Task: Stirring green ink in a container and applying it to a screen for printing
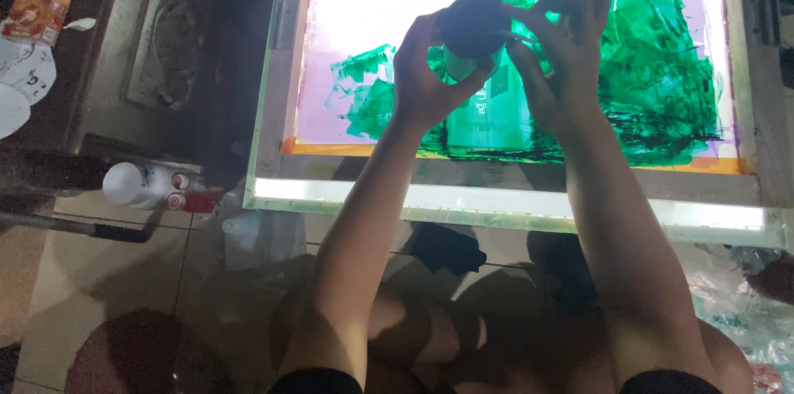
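Over lit screen frame [285,105]: left hand [426,76] grips jar [473,34], right hand [562,55] fingers on dark lid; lid on, green film [653,71] part-spread.

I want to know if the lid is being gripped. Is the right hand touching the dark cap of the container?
Touching. The head view shows the right hand's fingers curled against the edge of the dark cap, with no gap visible.
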